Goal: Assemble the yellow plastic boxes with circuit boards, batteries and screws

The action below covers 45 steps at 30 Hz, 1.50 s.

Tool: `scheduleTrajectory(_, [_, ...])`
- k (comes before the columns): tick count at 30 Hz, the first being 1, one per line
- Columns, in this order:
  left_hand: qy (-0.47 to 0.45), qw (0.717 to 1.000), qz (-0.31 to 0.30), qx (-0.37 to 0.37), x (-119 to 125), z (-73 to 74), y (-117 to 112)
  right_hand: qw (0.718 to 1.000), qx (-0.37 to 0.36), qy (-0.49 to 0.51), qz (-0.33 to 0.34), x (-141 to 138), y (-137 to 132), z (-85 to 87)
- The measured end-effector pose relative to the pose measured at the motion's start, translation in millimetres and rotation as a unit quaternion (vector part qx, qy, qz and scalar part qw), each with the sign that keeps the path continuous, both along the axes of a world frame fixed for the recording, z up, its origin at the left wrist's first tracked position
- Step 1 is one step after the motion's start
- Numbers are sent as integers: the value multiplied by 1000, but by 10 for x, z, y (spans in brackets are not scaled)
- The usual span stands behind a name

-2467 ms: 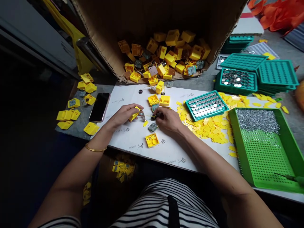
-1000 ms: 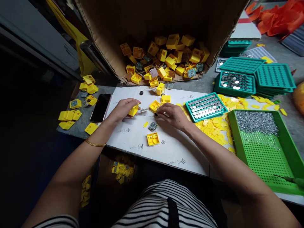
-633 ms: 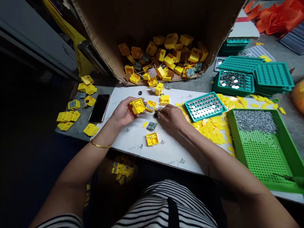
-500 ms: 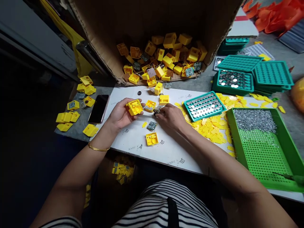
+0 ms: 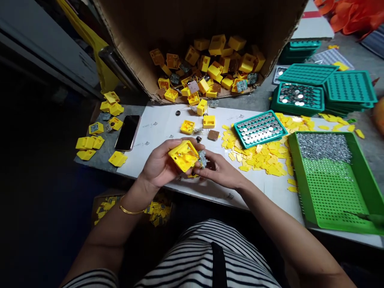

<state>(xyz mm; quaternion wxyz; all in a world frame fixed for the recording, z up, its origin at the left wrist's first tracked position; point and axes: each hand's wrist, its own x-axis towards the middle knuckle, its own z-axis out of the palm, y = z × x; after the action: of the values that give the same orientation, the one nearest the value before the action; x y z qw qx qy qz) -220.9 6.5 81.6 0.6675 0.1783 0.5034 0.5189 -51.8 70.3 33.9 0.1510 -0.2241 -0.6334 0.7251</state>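
My left hand (image 5: 159,163) is closed round a small yellow plastic case (image 5: 181,157), its hollow side facing up with wires inside. Close against its right side, my right hand (image 5: 220,170) pinches a small circuit board (image 5: 203,159). Another yellow part (image 5: 193,175) lies beneath the hands, mostly hidden. Just beyond them on the white board are an open yellow case (image 5: 187,127) with wires, a yellow case (image 5: 209,121), a brown circuit board (image 5: 213,135) and a small black round part (image 5: 199,139).
A cardboard box (image 5: 132,60) holding many yellow cases stands behind. On the right are a teal tray (image 5: 244,145) of button cells, loose yellow flat pieces (image 5: 264,162) and a green basket (image 5: 367,192) with small metal parts and a screwdriver. A phone (image 5: 127,133) lies left.
My left hand has brought the yellow case nearer and to the right. My right hand has come back toward me and now holds a circuit board beside the case.
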Motion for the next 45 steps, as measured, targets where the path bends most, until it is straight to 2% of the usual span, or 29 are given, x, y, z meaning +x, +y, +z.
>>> scheduleTrajectory(2, [-28, 999, -12, 12, 173, -43, -53, 996, -90, 9, -22, 145, -117, -12])
scheduleTrajectory(4, [-59, 998, -13, 14, 346, -129, -97, 987, -146, 1, -64, 355, -204, -27])
scheduleTrajectory(7, [-117, 993, -7, -35, 616, -306, -165, 977, -160, -31, -139, 746, -307, -43])
scheduleTrajectory(12, [-239, 955, -7, -177, 1008, -544, -274, 952, -75, -84, -285, 1253, -480, -122])
scheduleTrajectory(15, [-259, 947, 1, -188, 1113, -590, -311, 931, 71, -165, -317, 1373, -573, -211])
scheduleTrajectory(18, [-247, 949, 13, -196, 1129, -606, -339, 894, 247, -251, -276, 1382, -619, -294])
scheduleTrajectory(22, [-214, 954, 10, -211, 1112, -637, -375, 853, 351, -334, -195, 1312, -561, -367])
scheduleTrajectory(24, [-204, 956, -1, -211, 1108, -658, -392, 854, 351, -334, -191, 1284, -496, -382])
scheduleTrajectory(27, [-202, 958, -21, -204, 1110, -687, -417, 898, 278, -290, -181, 1276, -413, -372])
scheduleTrajectory(28, [-202, 958, -27, -204, 1111, -696, -424, 904, 263, -288, -175, 1280, -398, -363])
scheduleTrajectory(32, [-202, 952, -42, -226, 1110, -714, -437, 879, 300, -317, -192, 1311, -409, -331])
scheduleTrajectory(34, [-197, 951, -41, -236, 1106, -708, -429, 881, 309, -299, -197, 1325, -438, -328])
scheduleTrajectory(36, [-191, 951, -40, -241, 1101, -693, -411, 885, 313, -292, -185, 1333, -462, -331])
scheduleTrajectory(41, [-193, 954, -44, -226, 1079, -653, -376, 862, 351, -338, -137, 1336, -473, -321])
scheduleTrajectory(45, [-187, 960, -59, -200, 1079, -658, -400, 859, 350, -353, -124, 1345, -431, -304])
